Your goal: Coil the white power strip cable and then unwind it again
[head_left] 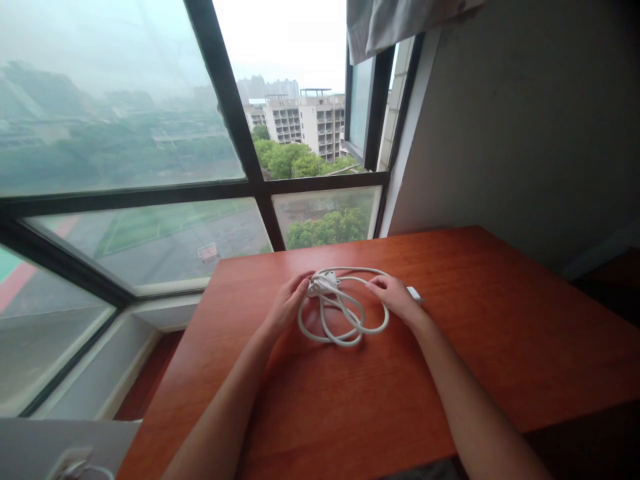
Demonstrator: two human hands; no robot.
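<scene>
now both hands rest on a coiled white rubber power cable (345, 313) lying mid-way on the reddish wooden table (500, 320): left hand (286, 303) pinching its plug end, right hand (397, 297) gripping the loop's far side.

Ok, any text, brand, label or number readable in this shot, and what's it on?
None can be read.
White cable and its plug, under the left hand: no marking shows.
Small white piece by the right hand: too small to tell.
Wooden table: plain.
Building outside: no signs legible.
</scene>
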